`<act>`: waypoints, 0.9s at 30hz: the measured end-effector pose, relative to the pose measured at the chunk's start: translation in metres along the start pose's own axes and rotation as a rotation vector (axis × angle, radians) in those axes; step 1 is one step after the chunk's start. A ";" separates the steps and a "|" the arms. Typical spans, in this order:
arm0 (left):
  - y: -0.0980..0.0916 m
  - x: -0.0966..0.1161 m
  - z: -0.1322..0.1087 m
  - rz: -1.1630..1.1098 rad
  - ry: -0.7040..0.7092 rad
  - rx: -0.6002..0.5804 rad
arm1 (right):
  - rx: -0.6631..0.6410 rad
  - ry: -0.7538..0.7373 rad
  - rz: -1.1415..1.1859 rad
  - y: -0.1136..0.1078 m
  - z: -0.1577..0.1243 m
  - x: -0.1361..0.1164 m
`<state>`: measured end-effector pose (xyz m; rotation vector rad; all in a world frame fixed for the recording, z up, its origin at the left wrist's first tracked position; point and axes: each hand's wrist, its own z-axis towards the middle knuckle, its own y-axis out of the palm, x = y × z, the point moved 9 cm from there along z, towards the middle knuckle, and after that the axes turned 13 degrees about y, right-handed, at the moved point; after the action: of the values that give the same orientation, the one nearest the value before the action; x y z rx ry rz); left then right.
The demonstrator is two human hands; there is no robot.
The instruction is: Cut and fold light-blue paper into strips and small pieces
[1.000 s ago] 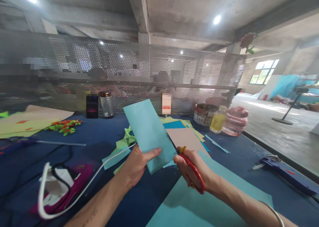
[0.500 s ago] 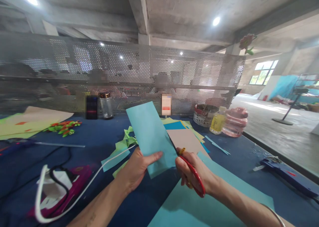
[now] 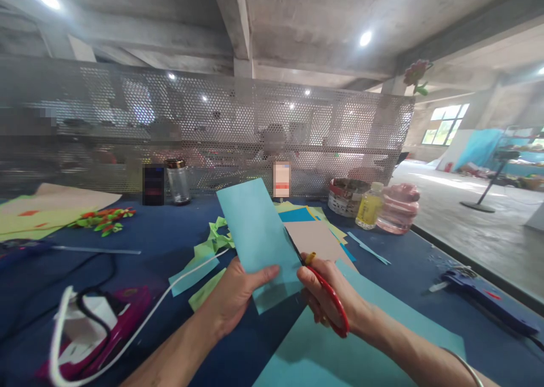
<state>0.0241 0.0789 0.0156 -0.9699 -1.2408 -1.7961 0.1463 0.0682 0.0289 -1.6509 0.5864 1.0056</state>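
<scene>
A light blue sheet of paper [image 3: 255, 222] is raised at a slant over the table, pinched at its lower part by my left hand [image 3: 240, 288], thumb on top. My right hand [image 3: 325, 285] is closed round a pair of red-handled scissors [image 3: 335, 307]. Their dark blades lie along the right edge of the raised sheet. A larger light blue sheet [image 3: 361, 347] lies flat beneath my right forearm. Behind the scissors rests a stack of beige, blue and yellow paper [image 3: 314, 237]. Green and blue paper scraps [image 3: 204, 268] lie left of the sheet.
A glue gun [image 3: 488, 302] lies at right. Beyond it stand a yellow-labelled bottle [image 3: 369, 205], a pink bottle [image 3: 399, 208] and a round basket [image 3: 346, 197]. At left are a magenta power strip [image 3: 123, 330] with cords, a glass bottle [image 3: 178, 183] and red-green paper pieces [image 3: 104, 220].
The raised sheet sits slightly lower in view, and my left thumb has shifted a little. The scissors stay at its right edge. The whole view has drifted slightly.
</scene>
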 end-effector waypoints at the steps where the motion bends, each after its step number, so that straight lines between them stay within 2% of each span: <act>1: 0.000 0.000 0.000 0.001 0.000 0.000 | 0.006 0.006 0.009 0.000 0.000 0.001; 8: 0.001 -0.001 -0.001 0.011 0.004 -0.031 | 0.030 0.050 0.076 0.002 0.003 0.008; 13: 0.003 0.000 -0.001 0.001 0.011 -0.050 | -0.002 0.038 0.013 0.002 0.004 0.008; 17: 0.005 -0.004 -0.002 0.000 -0.001 -0.067 | 0.022 0.040 -0.030 -0.003 0.004 0.007; 27: 0.008 -0.012 -0.005 -0.019 -0.039 -0.032 | 0.052 0.081 -0.025 -0.007 0.004 0.009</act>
<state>0.0351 0.0735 0.0066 -1.0190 -1.2525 -1.8242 0.1546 0.0753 0.0248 -1.6546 0.6391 0.9016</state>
